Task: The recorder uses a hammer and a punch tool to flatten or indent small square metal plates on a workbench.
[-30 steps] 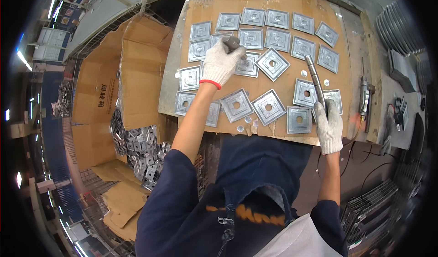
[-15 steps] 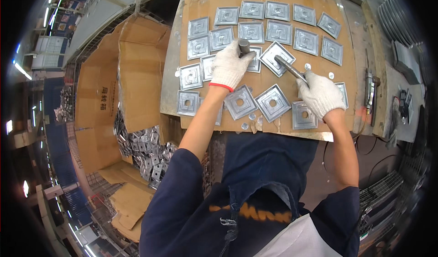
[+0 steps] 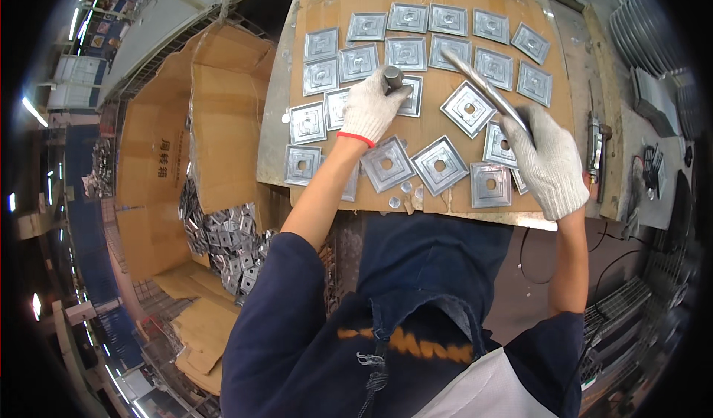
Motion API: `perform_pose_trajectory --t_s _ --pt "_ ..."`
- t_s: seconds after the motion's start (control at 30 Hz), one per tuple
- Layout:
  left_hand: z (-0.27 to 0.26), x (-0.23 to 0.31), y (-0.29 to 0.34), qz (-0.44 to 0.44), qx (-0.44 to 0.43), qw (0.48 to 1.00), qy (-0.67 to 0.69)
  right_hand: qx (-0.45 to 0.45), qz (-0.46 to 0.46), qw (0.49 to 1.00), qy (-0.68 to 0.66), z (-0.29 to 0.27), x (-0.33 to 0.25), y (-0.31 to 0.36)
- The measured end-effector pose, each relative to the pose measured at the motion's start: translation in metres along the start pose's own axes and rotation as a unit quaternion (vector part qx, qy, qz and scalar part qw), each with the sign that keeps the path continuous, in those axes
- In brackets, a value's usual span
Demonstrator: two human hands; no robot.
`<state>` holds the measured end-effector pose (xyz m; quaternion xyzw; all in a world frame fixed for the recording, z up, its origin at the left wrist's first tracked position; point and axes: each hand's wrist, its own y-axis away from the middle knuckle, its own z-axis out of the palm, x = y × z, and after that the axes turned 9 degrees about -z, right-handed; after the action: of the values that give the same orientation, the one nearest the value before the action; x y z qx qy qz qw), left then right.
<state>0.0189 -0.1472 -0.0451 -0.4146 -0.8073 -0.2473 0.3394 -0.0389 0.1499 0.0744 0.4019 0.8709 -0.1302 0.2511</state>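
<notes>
Head view: short metal cylinder (image 3: pixel 393 75) up and left of the right hand (image 3: pixel 548 158)

Grips the short metal cylinder in the closed left hand (image 3: pixel 371 106), gloved fingers wrapped round, round end facing up, directly over a square metal plate (image 3: pixel 412 99) partly covered by that hand. Cannot tell whether the lower end touches. Grasps a long metal rod (image 3: pixel 486 89), slightly blurred, in the closed right hand, well to the right and nearer the body. Slants the rod's long axis from the right hand away and leftward, far tip above a farther plate (image 3: pixel 456 44), right of the cylinder, a little beyond it and apart. Has a holed plate (image 3: pixel 459 113) between the hands, turned corner-on, just below the rod in view. Shows other plates (image 3: pixel 492 69) spread around on the cardboard-covered surface (image 3: pixel 433 89). Sits nearest the covered plate with the left hand.
</notes>
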Motion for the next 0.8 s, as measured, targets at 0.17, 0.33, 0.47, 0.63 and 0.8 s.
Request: perform_pose_trajectory --t_s 0.17,0.33,0.47,0.63,0.8 --pt "-0.006 0.003 0.003 -0.005 0.008 1.000 0.010 0.180 -0.099 0.955 -0.214 0.014 -0.071 -0.032" --pt "-0.003 0.008 0.000 -0.032 0.001 0.999 -0.024 -0.065 -0.073 0.993 0.062 0.065 -0.049 -0.063" --pt "-0.009 0.012 0.003 -0.029 -0.001 0.999 -0.029 -0.056 -0.059 0.993 0.082 0.056 -0.048 -0.055" --pt "0.000 0.001 0.004 0.009 0.059 0.998 0.026 0.006 -0.008 0.997 -0.073 0.024 -0.051 -0.022" --pt "-0.011 0.026 0.014 0.003 0.019 0.998 0.058 0.013 0.055 0.996 -0.072 0.066 -0.025 0.011"
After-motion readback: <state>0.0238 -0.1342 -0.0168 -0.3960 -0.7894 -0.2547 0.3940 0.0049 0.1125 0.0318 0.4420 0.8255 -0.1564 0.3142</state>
